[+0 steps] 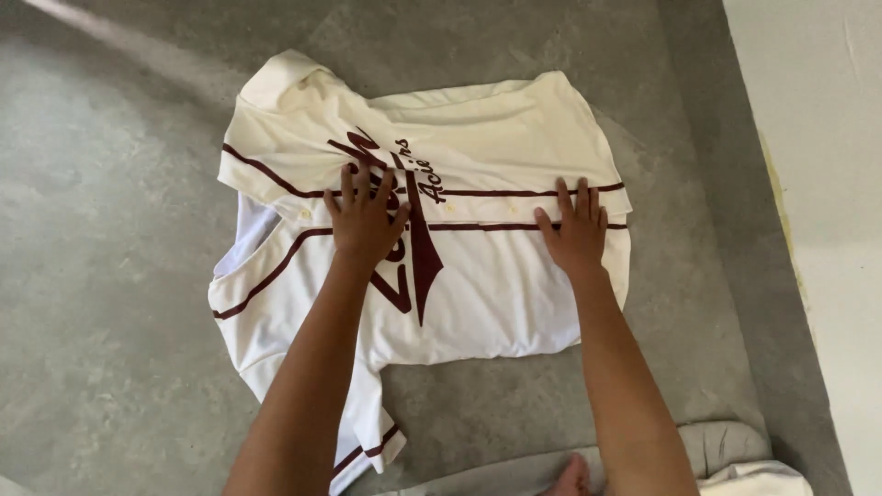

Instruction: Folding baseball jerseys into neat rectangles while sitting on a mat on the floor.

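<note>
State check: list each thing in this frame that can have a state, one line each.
Cream baseball jersey: spread flat on the grey floor, front up, buttoned, wrinkled, lying sideways.
Near sleeve: stretched out toward the person.
Far sleeve: folded over at the jersey's far edge.
Left hand: open, palm down, fingers spread, pressing the chest lettering.
Right hand: open, palm down, pressing the button placket near the hem.

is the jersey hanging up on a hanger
No, the cream jersey lies spread on the grey floor, with both hands, left and right, pressed flat on it.
</note>
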